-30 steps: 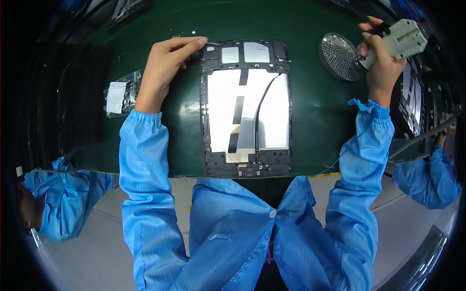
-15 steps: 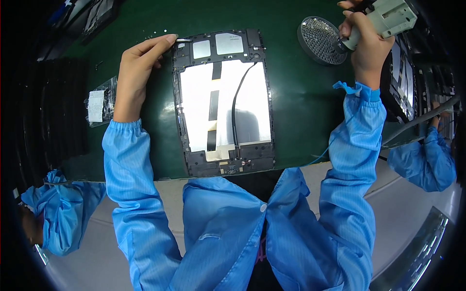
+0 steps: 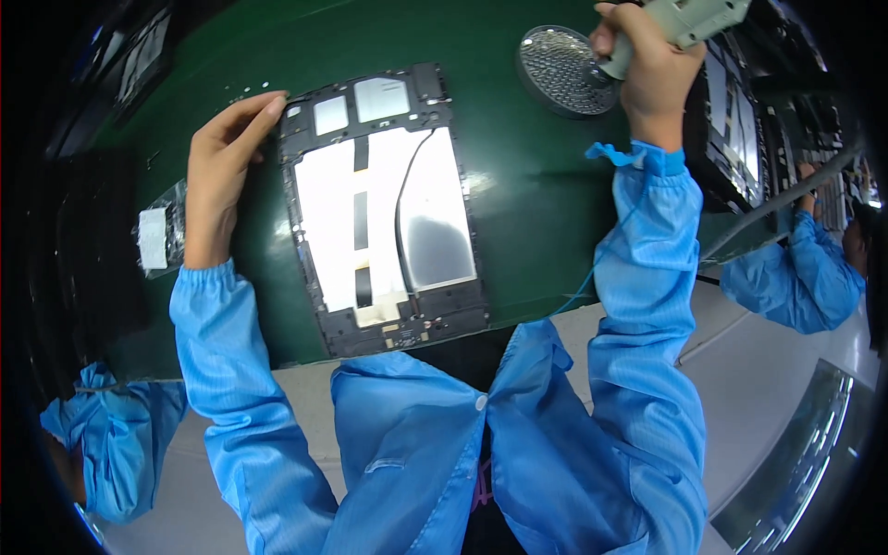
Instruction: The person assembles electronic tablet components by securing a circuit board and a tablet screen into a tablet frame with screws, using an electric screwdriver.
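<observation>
An opened tablet (image 3: 427,208) lies on the green table mat before me, its insides facing up: a shiny silver plate, dark strips and a thin black cable within a black frame. At its far left corner, my left hand (image 3: 222,153) is closed, thumb and fingers pinched on the frame's edge. Whether a small part is also between the fingertips I cannot tell. My right hand (image 3: 655,79) grips a pale grey-green electric screwdriver (image 3: 696,20). Its dark front end reaches over a round dish (image 3: 541,92) full of small screws; the bit's tip is hard to make out.
A clear plastic bag with a white label (image 3: 153,239) lies left of my wrist. Several tiny pieces (image 3: 248,90) lie beyond my left hand. Dark panels (image 3: 731,129) are stacked at right, by a grey cable (image 3: 786,199). Co-workers in blue sleeves (image 3: 782,287) sit at both sides.
The whole view has shifted and turned slightly, so the tablet and dish appear farther left. My left hand stays at the tablet's corner, and the screwdriver stays over the dish.
</observation>
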### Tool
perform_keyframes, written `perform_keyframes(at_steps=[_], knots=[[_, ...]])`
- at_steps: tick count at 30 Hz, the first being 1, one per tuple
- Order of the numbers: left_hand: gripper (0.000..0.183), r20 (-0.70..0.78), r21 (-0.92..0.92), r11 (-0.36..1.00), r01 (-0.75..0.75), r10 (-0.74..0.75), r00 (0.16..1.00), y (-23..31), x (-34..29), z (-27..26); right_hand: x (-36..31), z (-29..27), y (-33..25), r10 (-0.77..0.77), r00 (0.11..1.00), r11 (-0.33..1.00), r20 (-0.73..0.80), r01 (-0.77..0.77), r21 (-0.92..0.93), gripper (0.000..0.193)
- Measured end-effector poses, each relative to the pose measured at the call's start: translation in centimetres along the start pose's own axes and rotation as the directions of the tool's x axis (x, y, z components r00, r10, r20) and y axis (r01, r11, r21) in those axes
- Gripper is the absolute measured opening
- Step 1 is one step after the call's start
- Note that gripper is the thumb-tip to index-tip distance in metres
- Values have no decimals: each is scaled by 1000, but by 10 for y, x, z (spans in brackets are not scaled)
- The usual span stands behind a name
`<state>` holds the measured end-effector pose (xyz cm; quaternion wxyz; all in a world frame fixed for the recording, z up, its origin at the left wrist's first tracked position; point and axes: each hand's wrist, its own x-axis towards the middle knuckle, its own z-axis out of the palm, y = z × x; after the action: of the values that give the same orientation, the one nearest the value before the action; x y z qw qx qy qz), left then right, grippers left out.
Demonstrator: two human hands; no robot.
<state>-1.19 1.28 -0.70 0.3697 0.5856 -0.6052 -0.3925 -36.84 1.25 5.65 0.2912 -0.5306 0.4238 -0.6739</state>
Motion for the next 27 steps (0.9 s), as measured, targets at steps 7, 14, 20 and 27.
perform_keyframes(at_steps=[7,14,20,27], knots=[[27,-24,39,999,14,-13,1000,4,-2,4,3,-5,11,-13,999,998,50,10,67,31],[26,-33,52,999,16,-14,999,6,-2,5,9,-22,19,1,999,1000,-34,-1,-1,33],[26,11,96,995,-3,2,1000,1,2,1,19,-41,30,-186,981,982,60,187,-8,14],[26,6,37,999,7,-8,1000,-2,1,1,15,-38,27,-95,995,995,-15,95,-15,21]])
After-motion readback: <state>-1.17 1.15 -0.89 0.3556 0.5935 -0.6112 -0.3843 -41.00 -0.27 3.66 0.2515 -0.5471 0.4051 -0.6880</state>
